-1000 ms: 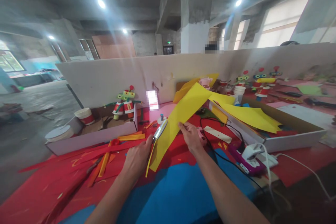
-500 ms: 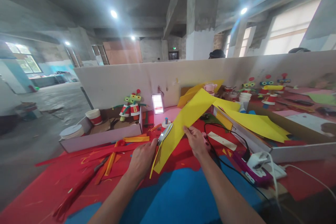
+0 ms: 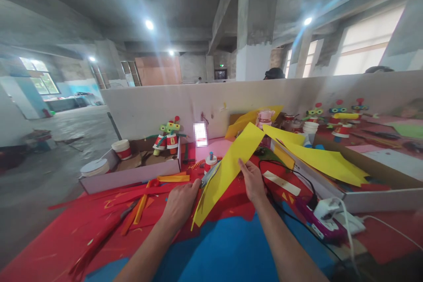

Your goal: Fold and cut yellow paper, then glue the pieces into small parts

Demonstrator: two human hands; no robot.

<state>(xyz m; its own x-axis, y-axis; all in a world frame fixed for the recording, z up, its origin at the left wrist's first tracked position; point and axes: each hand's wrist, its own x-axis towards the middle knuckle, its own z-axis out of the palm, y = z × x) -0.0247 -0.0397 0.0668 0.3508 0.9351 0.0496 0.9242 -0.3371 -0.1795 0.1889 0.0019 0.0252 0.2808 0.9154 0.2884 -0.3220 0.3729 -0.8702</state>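
Two-handed: pinching yellow sheet [image 3: 228, 172] in right hand [image 3: 254, 181] above red-covered surface [image 3: 228, 205], gripping scissors [image 3: 209, 177] in left hand [image 3: 183, 200]. Along back of surface, note white partition [image 3: 148, 101]; beyond surface, concrete pillar [image 3: 257, 13].

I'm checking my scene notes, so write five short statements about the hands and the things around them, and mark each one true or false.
1. The left hand holds scissors. True.
2. The right hand grips a red cup. False: it grips a yellow sheet.
3. A white plug sits at the purple power strip. True.
4. The large sheet lying over the box on the right is black. False: it is another yellow sheet.
5. A blue sheet shows at the bottom of the view. True.
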